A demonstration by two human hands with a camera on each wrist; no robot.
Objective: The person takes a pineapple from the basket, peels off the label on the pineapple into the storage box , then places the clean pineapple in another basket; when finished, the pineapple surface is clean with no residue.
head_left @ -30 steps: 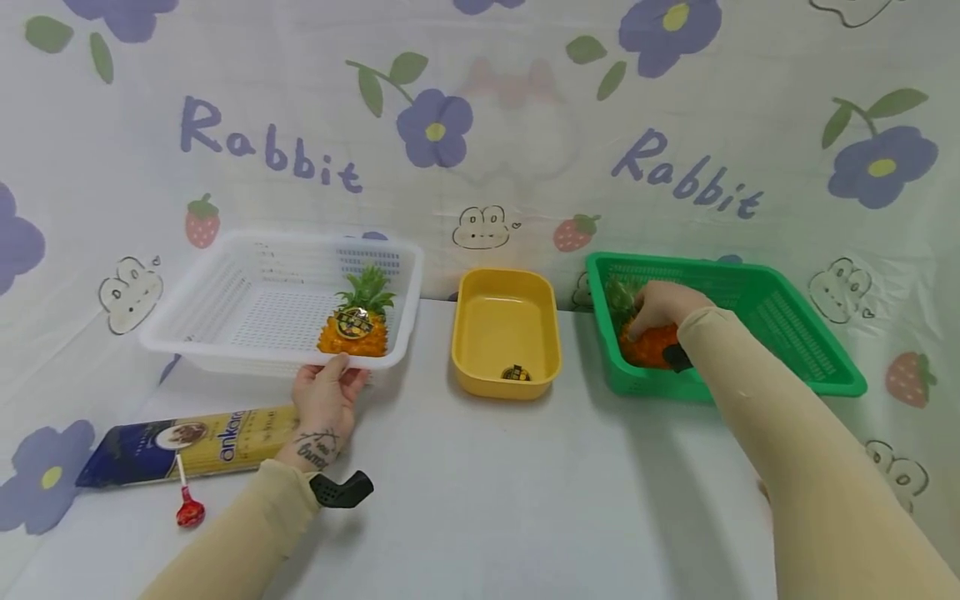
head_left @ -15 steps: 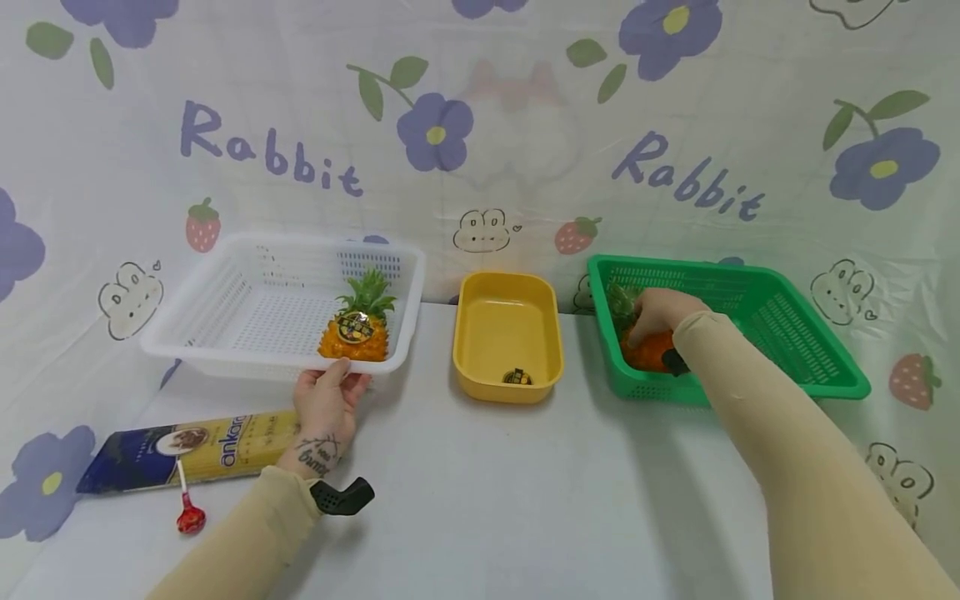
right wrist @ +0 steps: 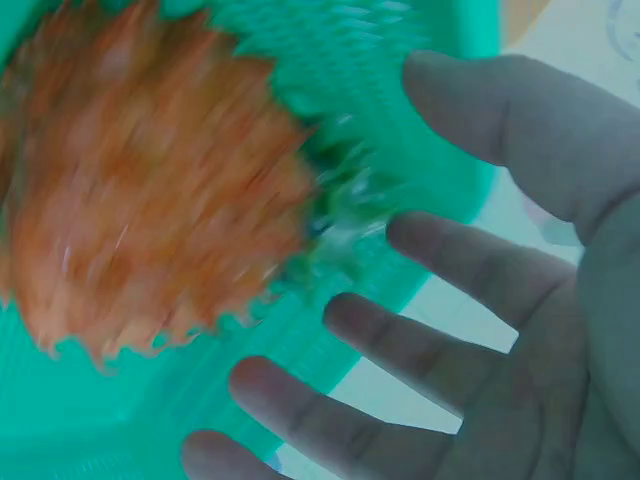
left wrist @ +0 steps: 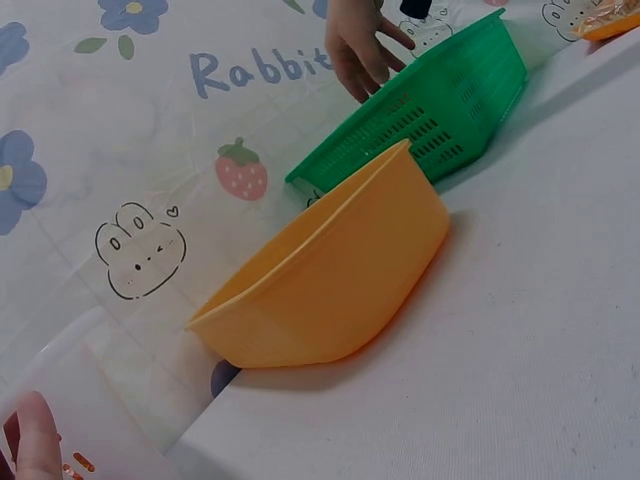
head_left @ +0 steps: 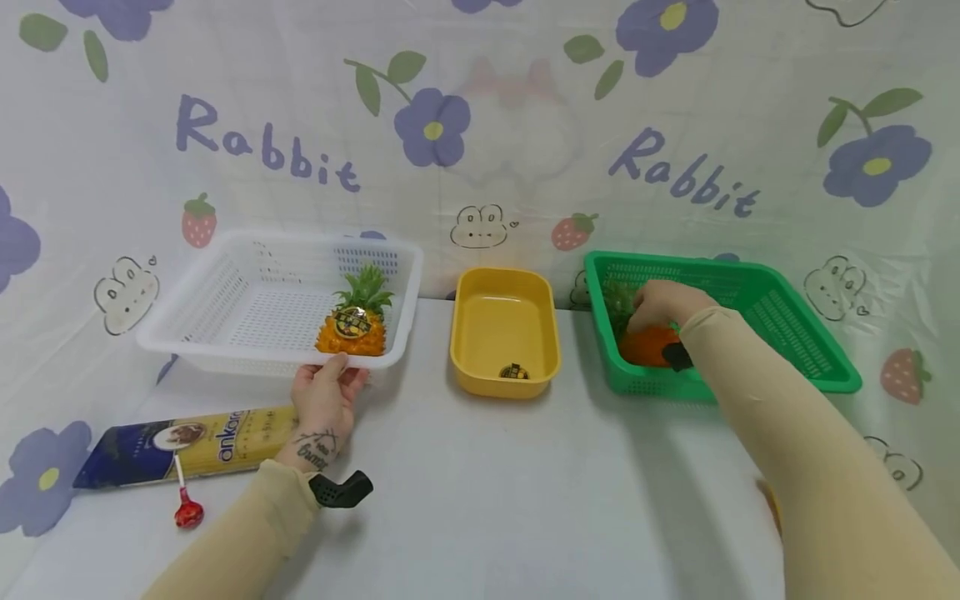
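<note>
My left hand [head_left: 327,396] pinches the front rim of the white basket [head_left: 255,360], thumb on top and fingers below. A pineapple [head_left: 351,335] with a green crown and round label lies in that basket's front right corner. At the right, my right hand [head_left: 660,304] reaches down into the green basket [head_left: 795,333] over a second pineapple [head_left: 647,347]. In the right wrist view the right hand's fingers [right wrist: 390,350] are spread, with the orange pineapple [right wrist: 160,190] beyond the fingertips near its crown. The left wrist view shows the loosely spread right hand [left wrist: 360,45] over the green basket's rim.
A yellow basin [head_left: 506,333] with a round dark label stands between the baskets. On the left lie a blue and yellow pasta pack [head_left: 202,446] and a red lollipop [head_left: 189,510]. Beside the right forearm, an orange-yellow edge [head_left: 772,507] shows. A patterned cloth hangs behind.
My right forearm has shifted slightly right, showing more of the orange-yellow edge beside it. The left hand keeps its hold on the white basket's rim.
</note>
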